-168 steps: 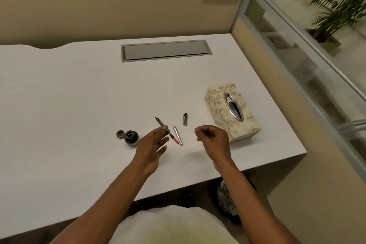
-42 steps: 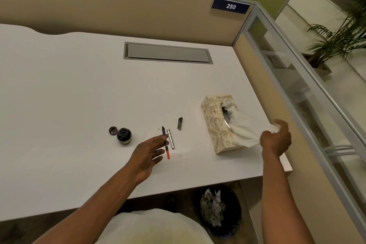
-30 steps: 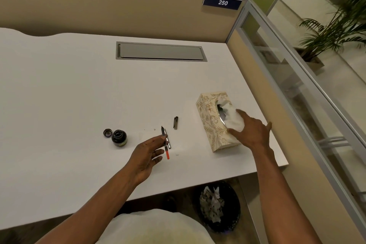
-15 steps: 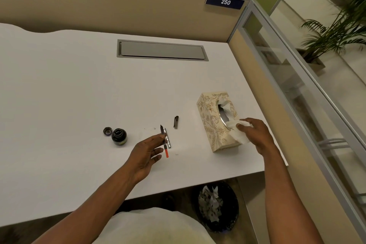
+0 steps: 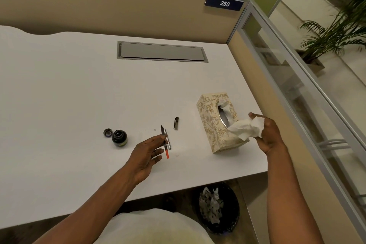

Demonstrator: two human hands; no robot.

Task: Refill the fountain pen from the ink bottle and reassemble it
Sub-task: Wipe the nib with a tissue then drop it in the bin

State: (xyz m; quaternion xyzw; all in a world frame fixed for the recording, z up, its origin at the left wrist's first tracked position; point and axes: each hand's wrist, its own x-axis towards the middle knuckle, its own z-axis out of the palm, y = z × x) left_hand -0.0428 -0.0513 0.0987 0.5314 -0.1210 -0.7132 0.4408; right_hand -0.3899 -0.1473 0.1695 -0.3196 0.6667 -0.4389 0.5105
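My left hand (image 5: 147,153) pinches the pen's nib section with its red converter (image 5: 165,144), nib pointing away from me, just above the white desk (image 5: 69,105). The silver pen barrel (image 5: 168,143) lies on the desk right behind it. A dark pen cap (image 5: 176,123) lies a little farther right. The open ink bottle (image 5: 119,137) stands left of my left hand, its lid (image 5: 108,132) beside it. My right hand (image 5: 267,134) grips a crumpled white tissue (image 5: 246,128) in front of the patterned tissue box (image 5: 213,125).
A grey cable hatch (image 5: 161,51) is set into the far part of the desk. Partition walls run along the back and right edges. A black waste bin (image 5: 216,207) with crumpled paper stands under the desk's front edge. A few small ink specks mark the desk near the pen.
My right hand pulled a tissue out of the box and drew it to the right, now clear of the slot. My left hand kept holding the nib section in place.
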